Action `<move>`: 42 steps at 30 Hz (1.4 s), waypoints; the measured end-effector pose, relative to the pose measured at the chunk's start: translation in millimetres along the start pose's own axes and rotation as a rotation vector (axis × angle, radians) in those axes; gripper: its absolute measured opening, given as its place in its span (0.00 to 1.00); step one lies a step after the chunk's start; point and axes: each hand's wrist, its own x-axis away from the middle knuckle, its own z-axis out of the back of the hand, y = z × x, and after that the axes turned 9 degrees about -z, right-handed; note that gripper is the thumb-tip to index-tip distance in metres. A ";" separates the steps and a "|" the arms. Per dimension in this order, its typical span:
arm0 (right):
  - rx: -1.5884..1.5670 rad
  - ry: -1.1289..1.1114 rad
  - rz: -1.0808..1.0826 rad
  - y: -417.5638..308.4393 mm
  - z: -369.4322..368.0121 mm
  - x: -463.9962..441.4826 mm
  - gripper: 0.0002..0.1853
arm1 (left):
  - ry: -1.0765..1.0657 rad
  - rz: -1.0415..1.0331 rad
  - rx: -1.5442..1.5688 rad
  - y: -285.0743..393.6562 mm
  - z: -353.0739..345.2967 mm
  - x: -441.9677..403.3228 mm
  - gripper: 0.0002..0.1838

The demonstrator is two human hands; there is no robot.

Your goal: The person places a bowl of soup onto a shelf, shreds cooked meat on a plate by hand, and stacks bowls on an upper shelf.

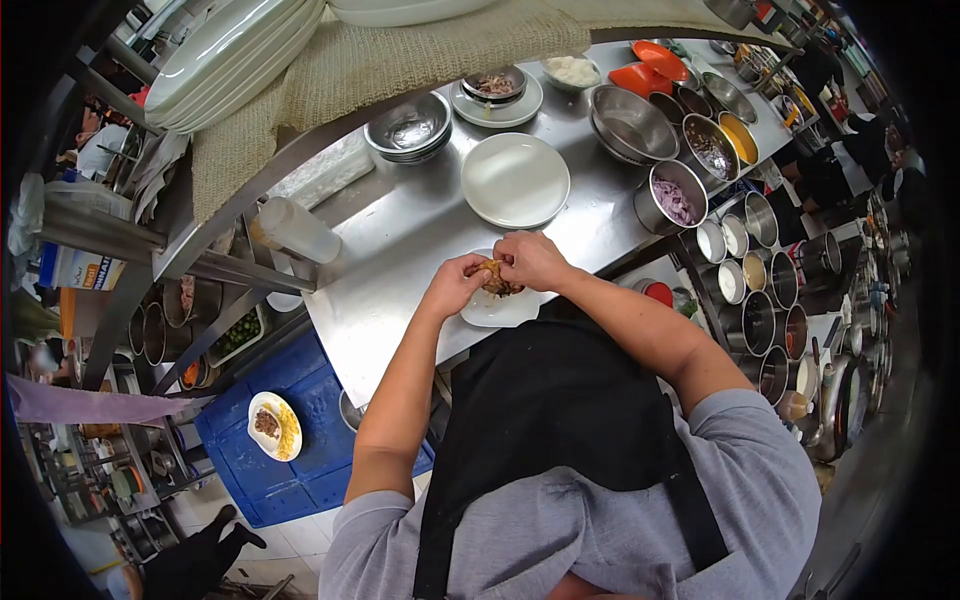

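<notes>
Centrally in the frame, one browned food piece (493, 279) is positioned above one small white dish (500, 314). The left hand (456, 285) bears on its left side, the right hand (535, 262) on its upper right; the grip of each is closed, fingertips clamped on the piece. Two-sided holding presumably gives control of a small, irregular item. The dish lies directly beneath, near the front edge of the worktop (385, 265), apparently to catch loose fragments.

Just beyond, at upper centre: one stack of round white plates (515, 180), probably located for reach by either hand; number of plates not determinable. Left of these: one nest of steel bowls (408, 122), likely nested to save space. Right of centre: one pot of sliced purple onion (674, 197), apparently sited for right-side access. Left of centre: one translucent bottle (300, 230).

Lower left: one oval plate (262, 445) bearing two food portions, set on a blue surface (350, 450). Upper left: one stack of white oval dishes (215, 75) beside a woven cloth (370, 75), which likely limits slipping.
</notes>
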 end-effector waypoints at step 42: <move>-0.343 -0.059 -0.040 19.7 23.5 5.5 0.05 | -0.329 0.059 -0.013 13.1 16.4 -9.9 0.13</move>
